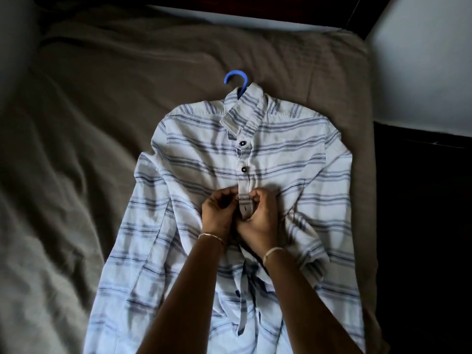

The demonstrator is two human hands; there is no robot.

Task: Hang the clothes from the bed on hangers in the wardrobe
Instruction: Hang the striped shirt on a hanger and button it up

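Note:
A white shirt with blue-grey stripes [281, 154] lies flat, front up, on the bed. A blue hanger [237, 79] is inside it; only its hook shows above the collar. The top two dark buttons are fastened. My left hand [219, 213] and my right hand [260, 218] meet at the shirt's placket, mid-chest. Both pinch the placket fabric around a buttonhole, fingers curled. Lower down the shirt front lies parted, with a dark button showing.
The bed [102, 123] is covered with a wrinkled brown sheet. Its right edge drops to a dark floor area [421, 200]. A pale wall [421, 60] stands at the upper right. A dark headboard strip runs along the top.

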